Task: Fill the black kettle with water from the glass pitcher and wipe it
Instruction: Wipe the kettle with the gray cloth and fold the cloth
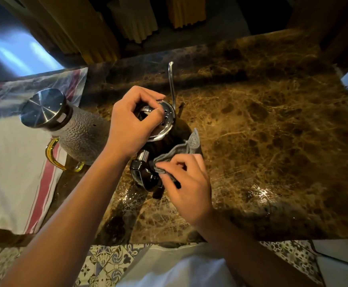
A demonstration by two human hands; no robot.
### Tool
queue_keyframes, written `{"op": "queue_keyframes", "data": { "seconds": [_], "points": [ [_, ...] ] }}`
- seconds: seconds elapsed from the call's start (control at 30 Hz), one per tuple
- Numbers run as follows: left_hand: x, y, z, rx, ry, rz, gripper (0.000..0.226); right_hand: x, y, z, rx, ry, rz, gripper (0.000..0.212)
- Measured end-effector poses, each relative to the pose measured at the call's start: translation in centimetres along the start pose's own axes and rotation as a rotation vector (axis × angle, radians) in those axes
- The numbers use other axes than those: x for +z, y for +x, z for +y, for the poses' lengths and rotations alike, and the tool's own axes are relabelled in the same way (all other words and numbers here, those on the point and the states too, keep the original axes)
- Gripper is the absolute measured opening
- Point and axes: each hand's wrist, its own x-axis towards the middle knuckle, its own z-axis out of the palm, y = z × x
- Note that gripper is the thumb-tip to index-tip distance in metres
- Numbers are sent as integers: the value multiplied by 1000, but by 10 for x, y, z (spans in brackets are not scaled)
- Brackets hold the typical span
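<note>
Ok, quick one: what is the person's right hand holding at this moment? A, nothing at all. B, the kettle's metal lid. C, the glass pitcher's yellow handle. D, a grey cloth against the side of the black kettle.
D: the right hand pinches a grey cloth against the black kettle, while the left hand grips the kettle's metal lid.
</note>
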Motion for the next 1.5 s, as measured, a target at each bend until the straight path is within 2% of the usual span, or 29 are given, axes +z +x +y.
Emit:
{"op": "queue_keyframes", "data": {
  "seconds": [0.17, 0.27, 0.37, 0.53, 0.6, 0.7, 0.8, 0.9, 1.03, 1.17, 1.3, 1.5],
  "points": [
    [-1, -1, 0, -13, -2, 6, 6, -8, -3, 23, 66, -40, -49, 11],
    [-1, 0, 2, -11, -4, -2, 5, -21, 4, 28, 300, 63, -109, 14],
    [-2, -1, 1, -8, -3, -12, 5, -37, 26, 31, 491, 173, -51, 23],
    [-3, 1, 2, -3, -11, -47, 6, -53, 74, 12, 532, 540, 95, 17],
    [-7, 2, 1, 10, -3, -102, 6, -46, 84, 8, 574, 672, 61, 11],
    [-11, 2, 2, 12, -11, -169, 8, -23, 79, 15, 611, 811, -84, 24],
    [-12, 3, 2, 8, -14, -185, 9, -14, 70, 27, 609, 717, -197, 37],
    [-10, 3, 1, 3, -16, -188, 8, -17, 63, 41, 703, 663, -270, 44],
    [-9, 4, 1, 10, -10, -177, 8, -13, 42, 36, 683, 574, -255, 68],
    [-10, 4, 2, 9, 2, -201, 11, -14, 39, 12, 507, 628, -173, 60],
    [-13, 5, 3, -39, -8, -259, 19, -4, 76, 19, 553, 670, -202, 66],
    [-14, 5, 3, -20, -3, -266, 22, -5, 98, 42, 650, 647, -294, 43]
  ]
}}
